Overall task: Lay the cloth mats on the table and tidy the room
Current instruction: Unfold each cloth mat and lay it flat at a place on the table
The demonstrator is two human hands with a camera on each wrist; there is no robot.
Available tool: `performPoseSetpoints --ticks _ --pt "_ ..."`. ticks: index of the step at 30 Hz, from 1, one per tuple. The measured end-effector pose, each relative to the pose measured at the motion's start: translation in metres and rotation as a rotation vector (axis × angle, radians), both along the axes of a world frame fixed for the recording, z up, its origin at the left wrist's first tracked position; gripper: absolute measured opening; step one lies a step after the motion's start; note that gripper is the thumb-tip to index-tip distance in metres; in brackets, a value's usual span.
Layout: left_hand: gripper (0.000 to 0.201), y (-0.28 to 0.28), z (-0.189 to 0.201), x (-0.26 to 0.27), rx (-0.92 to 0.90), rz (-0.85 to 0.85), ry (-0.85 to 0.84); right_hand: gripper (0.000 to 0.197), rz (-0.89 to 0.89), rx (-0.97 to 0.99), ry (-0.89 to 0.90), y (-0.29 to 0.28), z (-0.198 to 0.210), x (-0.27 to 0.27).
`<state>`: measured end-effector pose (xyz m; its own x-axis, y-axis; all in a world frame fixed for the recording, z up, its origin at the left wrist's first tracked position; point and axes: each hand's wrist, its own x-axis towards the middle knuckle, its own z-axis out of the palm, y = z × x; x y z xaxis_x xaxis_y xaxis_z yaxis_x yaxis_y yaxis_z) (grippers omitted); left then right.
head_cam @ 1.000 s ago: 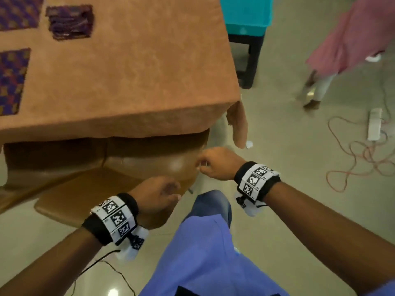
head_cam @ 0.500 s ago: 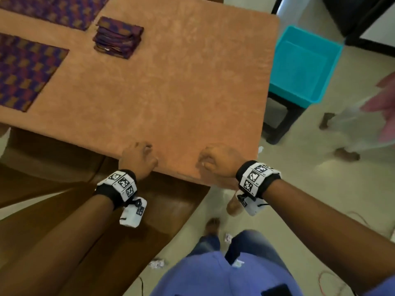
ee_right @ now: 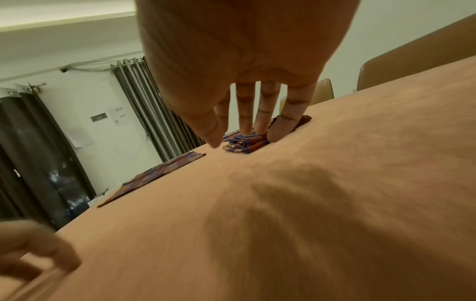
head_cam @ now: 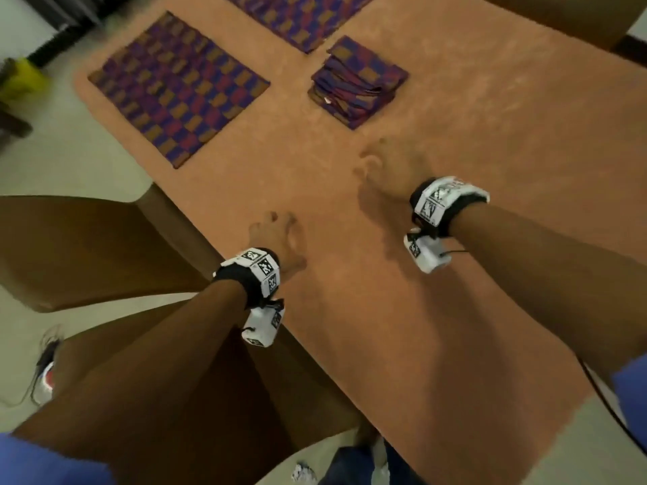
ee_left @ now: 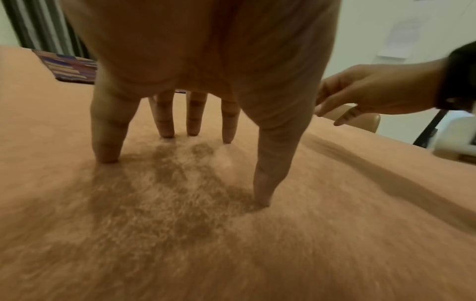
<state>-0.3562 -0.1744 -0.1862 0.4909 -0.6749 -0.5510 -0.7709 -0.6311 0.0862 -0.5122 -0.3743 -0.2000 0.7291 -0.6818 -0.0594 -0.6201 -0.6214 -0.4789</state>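
The table (head_cam: 437,274) wears an orange-brown cloth. One purple-and-orange checked mat (head_cam: 178,87) lies flat at its left end, and a second laid mat (head_cam: 301,19) lies at the far edge. A stack of folded mats (head_cam: 357,82) sits between them. My left hand (head_cam: 276,236) is open, its spread fingertips (ee_left: 105,156) touching the cloth near the front edge. My right hand (head_cam: 383,166) is open, with straight fingers (ee_right: 244,114) stretched toward the stack (ee_right: 244,144) and holding nothing. Whether they touch the stack I cannot tell.
Two brown chairs (head_cam: 87,253) (head_cam: 210,397) stand at the table's near left side, and more chair backs (ee_right: 417,63) show across it. A crumpled paper scrap (head_cam: 303,476) and a cable (head_cam: 42,372) lie on the floor. A yellow object (head_cam: 24,78) stands far left.
Both hands rose from under the table to its near edge and then slid forward onto the top. The right hand has gone further, toward the folded stack.
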Motion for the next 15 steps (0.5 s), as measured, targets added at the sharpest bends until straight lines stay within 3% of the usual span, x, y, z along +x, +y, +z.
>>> performPoseSetpoints --ticks 4,8,15 --pt "0.089 -0.007 -0.009 0.004 -0.001 0.077 0.006 0.049 -0.025 -0.108 -0.03 -0.073 -0.004 0.057" --pt "0.09 -0.008 -0.013 0.004 -0.04 0.124 0.036 0.045 -0.126 -0.201 -0.001 -0.121 -0.004 0.085" --pt "0.092 -0.011 -0.018 0.005 -0.036 0.188 0.049 0.047 -0.085 0.091 0.029 -0.173 -0.023 0.081"
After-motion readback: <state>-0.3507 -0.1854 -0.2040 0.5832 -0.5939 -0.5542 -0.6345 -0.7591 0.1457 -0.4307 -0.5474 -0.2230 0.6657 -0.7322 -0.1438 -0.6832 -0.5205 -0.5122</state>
